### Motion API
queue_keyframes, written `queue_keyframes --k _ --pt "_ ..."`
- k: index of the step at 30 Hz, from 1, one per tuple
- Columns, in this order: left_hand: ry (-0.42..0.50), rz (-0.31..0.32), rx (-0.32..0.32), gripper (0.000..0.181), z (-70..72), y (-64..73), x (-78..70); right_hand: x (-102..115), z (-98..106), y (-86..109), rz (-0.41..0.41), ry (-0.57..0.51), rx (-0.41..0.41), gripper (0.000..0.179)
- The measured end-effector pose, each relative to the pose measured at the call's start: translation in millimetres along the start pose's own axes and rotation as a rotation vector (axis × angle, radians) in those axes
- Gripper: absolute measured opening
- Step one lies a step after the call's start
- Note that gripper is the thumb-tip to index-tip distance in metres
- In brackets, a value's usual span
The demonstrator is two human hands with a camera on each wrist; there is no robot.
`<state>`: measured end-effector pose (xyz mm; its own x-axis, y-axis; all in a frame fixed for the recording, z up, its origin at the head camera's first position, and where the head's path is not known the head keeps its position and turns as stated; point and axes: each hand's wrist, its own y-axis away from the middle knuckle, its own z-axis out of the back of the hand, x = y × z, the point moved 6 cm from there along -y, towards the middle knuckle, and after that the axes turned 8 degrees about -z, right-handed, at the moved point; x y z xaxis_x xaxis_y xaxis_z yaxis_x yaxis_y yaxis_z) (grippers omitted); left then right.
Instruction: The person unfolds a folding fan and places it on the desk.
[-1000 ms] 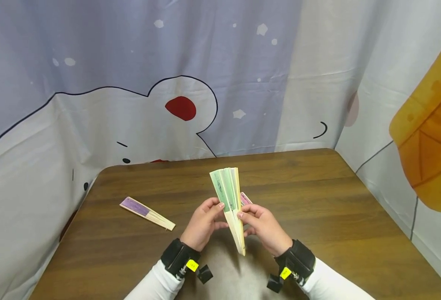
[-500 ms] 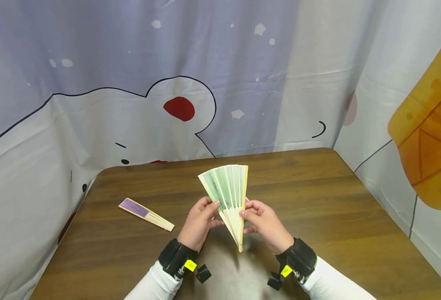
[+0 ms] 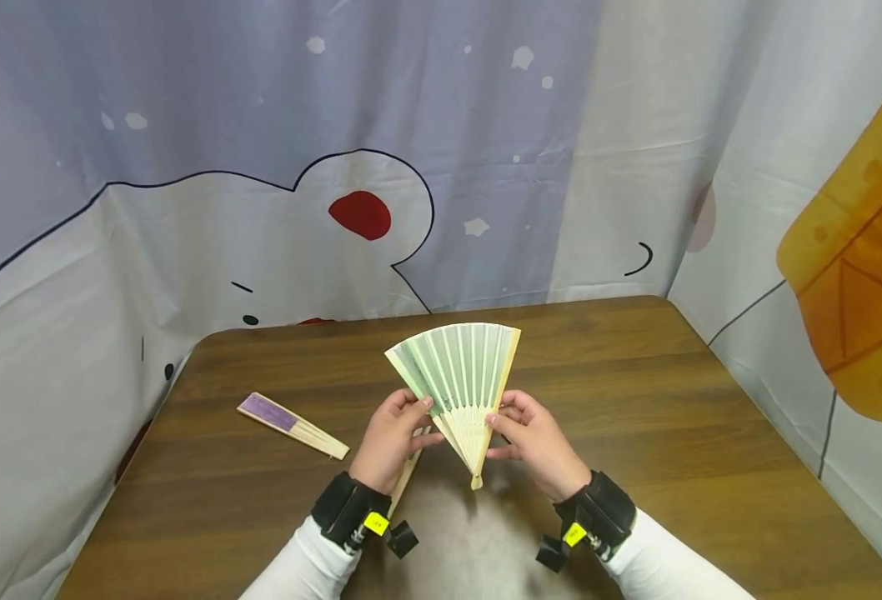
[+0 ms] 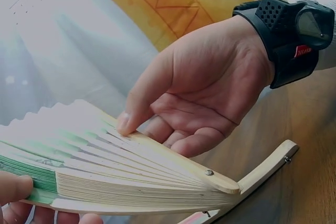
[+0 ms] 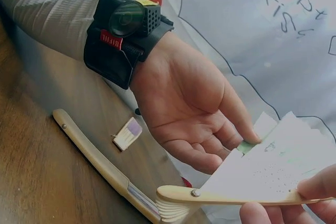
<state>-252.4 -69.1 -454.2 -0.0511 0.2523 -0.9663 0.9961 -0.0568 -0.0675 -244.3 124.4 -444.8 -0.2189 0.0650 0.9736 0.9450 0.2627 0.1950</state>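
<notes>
A green folding fan [image 3: 462, 367] is spread into a wedge above the table, its pivot end [image 3: 476, 481] pointing down. My left hand [image 3: 388, 442] pinches its left edge between thumb and fingers. On the opposite edge, my right hand [image 3: 537, 442] pinches the outer rib, thumb in front. The left wrist view shows the thumb of the right hand [image 4: 202, 82] on the guard rib, with the pleats fanned out. A second, folded fan [image 5: 89, 153] lies on the table below, mostly hidden by the left hand and green fan in the head view.
A folded purple fan [image 3: 291, 427] lies on the left part of the brown wooden table [image 3: 636, 400]. Printed curtains [image 3: 501, 150] hang behind the table and along its sides.
The green fan has spread from a narrow bundle into a wide wedge. My hands have moved slightly apart, and the folded fan beneath now shows beside the left hand.
</notes>
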Motion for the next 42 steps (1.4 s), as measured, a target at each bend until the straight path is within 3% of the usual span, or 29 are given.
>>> queue_keyframes --k 8,15,32,42 --pt "0.021 0.012 -0.041 0.03 5.7 -2.9 -1.2 -1 8 -6.2 -0.005 -0.041 -0.041 0.026" --pt "0.096 -0.002 -0.052 0.027 6.9 -5.2 -3.4 0 15 -9.0 -0.011 -0.062 -0.059 0.025" --pt "0.184 -0.031 -0.137 0.036 18.8 -8.3 -11.0 -2 29 -17.8 -0.018 -0.129 -0.101 0.023" --pt "0.177 -0.05 -0.145 0.038 27.8 -9.7 -18.7 -1 42 -22.0 -0.01 -0.153 -0.14 0.014"
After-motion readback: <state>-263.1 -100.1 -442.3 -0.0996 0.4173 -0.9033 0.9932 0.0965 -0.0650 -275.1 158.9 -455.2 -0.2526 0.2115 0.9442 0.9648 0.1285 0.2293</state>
